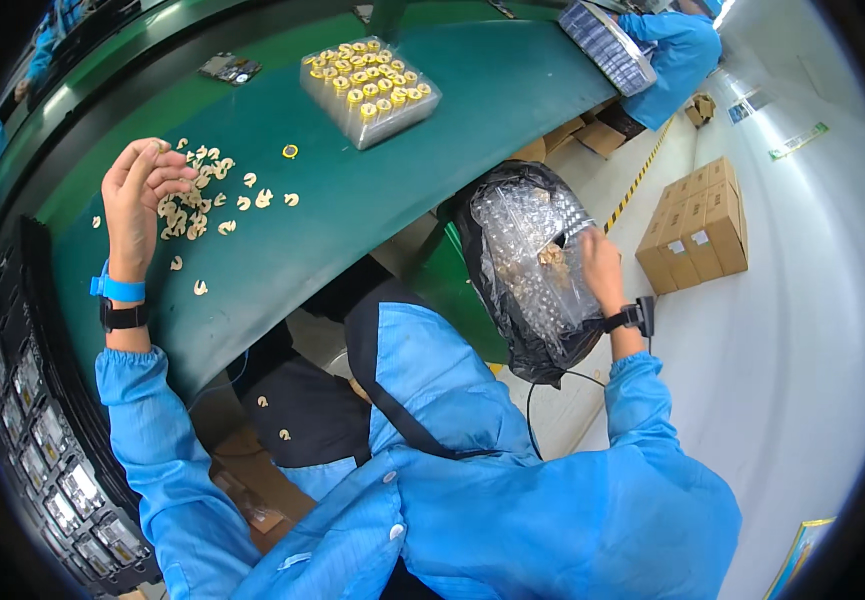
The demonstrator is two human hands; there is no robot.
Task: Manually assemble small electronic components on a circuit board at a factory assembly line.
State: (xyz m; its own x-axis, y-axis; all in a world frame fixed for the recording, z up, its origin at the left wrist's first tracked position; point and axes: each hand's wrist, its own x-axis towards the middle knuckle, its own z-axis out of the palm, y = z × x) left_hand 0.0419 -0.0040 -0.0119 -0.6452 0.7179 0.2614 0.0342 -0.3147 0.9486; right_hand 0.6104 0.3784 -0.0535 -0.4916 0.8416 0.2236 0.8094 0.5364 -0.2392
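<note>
Here, from the head camera, my left hand (pixel 142 190) hangs raised over the green table (pixel 352 200), fingers curled loosely together with the tips bunched; whether a piece sits between them I cannot tell. Just beside it lie the scattered cream-coloured small parts (pixel 202 195). My right hand (pixel 597 265) reaches into the black bag (pixel 497 300) of clear plastic trays (pixel 532 250), fingers bent down against the plastic, touching it. A filled tray of yellow rings (pixel 367 85) sits farther up the table.
</note>
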